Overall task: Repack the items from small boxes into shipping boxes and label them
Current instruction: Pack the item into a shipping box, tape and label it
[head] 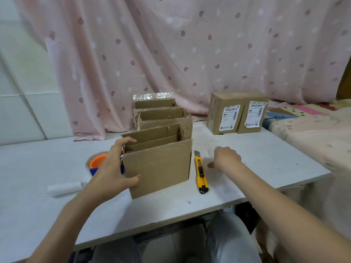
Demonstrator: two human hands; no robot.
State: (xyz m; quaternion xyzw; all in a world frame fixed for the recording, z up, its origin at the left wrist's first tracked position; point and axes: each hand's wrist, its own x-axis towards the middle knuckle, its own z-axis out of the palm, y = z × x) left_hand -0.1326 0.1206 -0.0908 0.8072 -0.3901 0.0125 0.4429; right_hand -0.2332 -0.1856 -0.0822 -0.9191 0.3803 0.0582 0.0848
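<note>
Bracing the open box (159,164) with left-hand fingers (131,180) grasping its corner, we keep the right hand (226,158), loosely curled and empty, clear of the knife (201,172).

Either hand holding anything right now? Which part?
Left hand holds the open cardboard box at its left near corner: fingers over the top edge, thumb on the front face. Right hand holds nothing.
</note>
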